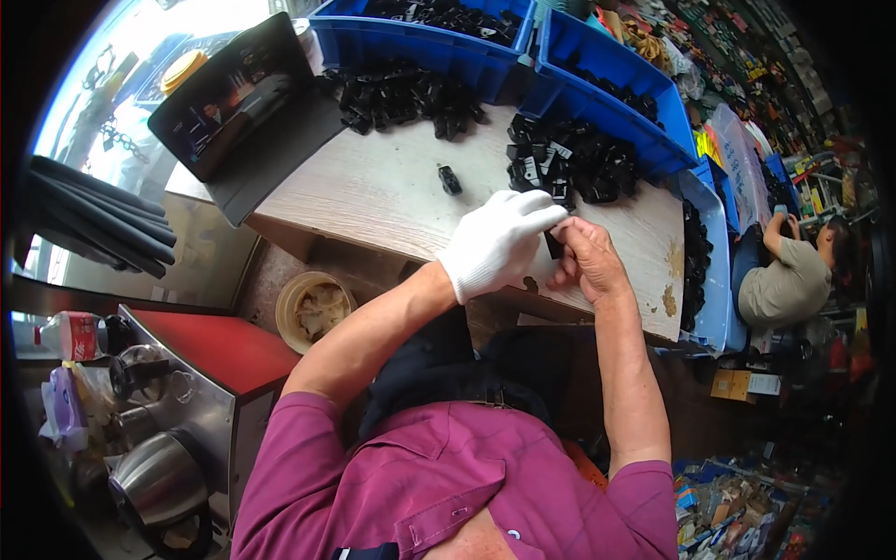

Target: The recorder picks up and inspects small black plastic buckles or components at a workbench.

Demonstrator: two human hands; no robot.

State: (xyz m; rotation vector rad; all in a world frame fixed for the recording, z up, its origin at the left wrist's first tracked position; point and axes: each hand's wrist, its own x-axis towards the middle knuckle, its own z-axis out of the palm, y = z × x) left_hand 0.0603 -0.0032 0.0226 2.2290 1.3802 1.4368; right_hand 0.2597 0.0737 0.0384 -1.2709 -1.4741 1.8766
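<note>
At centre frame, a gloved left hand (497, 242) and a bare right hand (586, 259) close together on a small black part (555, 245), pinched between the fingertips just above the near edge of the wooden table (392, 191). Both hands are curled nearly shut around it, and only a dark sliver shows between them; its shape cannot be made out. Held so close to the table's edge, the piece could slip from the glove's smooth fabric and drop to the floor. A lone black piece (450, 179) lies just above the hands, with heaps of black parts (574, 163) and blue bins (611, 89) toward the upper right.
</note>
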